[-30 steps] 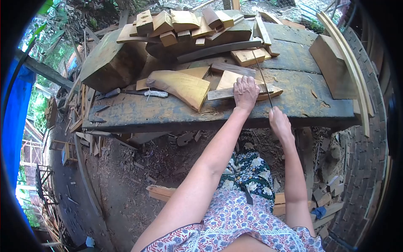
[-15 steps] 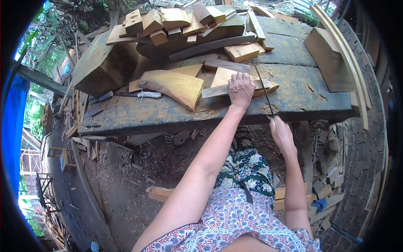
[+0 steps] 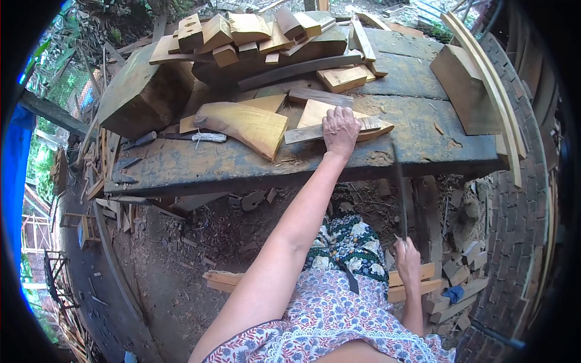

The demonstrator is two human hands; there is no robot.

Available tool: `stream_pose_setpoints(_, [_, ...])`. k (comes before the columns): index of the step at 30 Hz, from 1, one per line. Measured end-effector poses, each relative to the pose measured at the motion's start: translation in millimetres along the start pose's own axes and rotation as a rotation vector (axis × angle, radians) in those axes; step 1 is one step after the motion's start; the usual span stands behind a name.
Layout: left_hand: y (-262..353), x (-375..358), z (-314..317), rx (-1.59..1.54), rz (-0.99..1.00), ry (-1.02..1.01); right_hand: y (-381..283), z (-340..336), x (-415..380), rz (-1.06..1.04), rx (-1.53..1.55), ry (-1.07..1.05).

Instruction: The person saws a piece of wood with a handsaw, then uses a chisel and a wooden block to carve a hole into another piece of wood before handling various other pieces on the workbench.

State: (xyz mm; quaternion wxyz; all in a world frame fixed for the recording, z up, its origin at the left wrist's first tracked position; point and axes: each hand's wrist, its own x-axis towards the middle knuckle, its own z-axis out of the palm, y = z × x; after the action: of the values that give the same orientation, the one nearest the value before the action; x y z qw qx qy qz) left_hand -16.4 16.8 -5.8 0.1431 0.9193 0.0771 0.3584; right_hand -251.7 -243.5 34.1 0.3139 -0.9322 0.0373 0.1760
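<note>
My left hand (image 3: 341,130) is closed over a narrow greyish wooden strip (image 3: 304,134), pressing it down near the bench's front edge. Under the strip lies a paler wood piece (image 3: 313,114), whose pointed end sticks out to the right. Low and to the right, in front of the bench, my right hand (image 3: 408,260) is wrapped around the grip of a long thin handsaw (image 3: 402,196). Its blade appears almost edge-on and blurred, pointing up toward the bench edge, apart from the strip. The fist hides the saw's handle.
A curved yellowish board (image 3: 245,124) lies left of the strip on the heavy bench (image 3: 200,171). Behind are stacked wood offcuts (image 3: 248,27) and a large block (image 3: 145,91). A thick board (image 3: 466,91) and long slats (image 3: 493,85) stand at right. Scraps litter the ground.
My right hand has pulled the handsaw back and down toward my body, so the blade has left the strip's right end. My left hand keeps its hold; the view has shifted slightly.
</note>
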Motion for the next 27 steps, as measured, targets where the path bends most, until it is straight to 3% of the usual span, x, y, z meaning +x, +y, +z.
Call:
stream_pose_setpoints(3, [-1.4, -0.1, 0.3, -0.022, -0.002, -0.034, 22.5, 7.2, -12.9, 0.047, 0.324, 0.136])
stream_pose_setpoints(7, [-8.4, 2.3, -5.5, -0.096, 0.006, -0.060, -0.5, 10.8, -2.3, 0.013, 0.270, 0.096])
stream_pose_setpoints(13, [-38.2, -14.9, -74.1, -0.334, -0.026, -0.047, -22.3, 24.4, 5.7, -0.221, 0.244, 0.119])
stream_pose_setpoints(17, [-72.1, -70.0, -114.5, -0.300, 0.002, 0.031, -14.2, 31.0, 0.0, -0.234, 0.250, 0.134])
stream_pose_setpoints(21, [-92.0, -121.9, -145.8, -0.160, -0.124, -0.118, -4.4, 39.9, -4.5, -0.239, 0.298, 0.103])
stream_pose_setpoints(24, [-102.5, -134.7, -152.9, -0.104, -0.198, -0.158, -1.2, 48.8, -0.8, -0.291, 0.290, 0.109])
stream_pose_setpoints(27, [-103.1, -123.9, -154.6, -0.129, -0.138, -0.138, -9.7, 43.5, -2.9, -0.339, 0.282, 0.104])
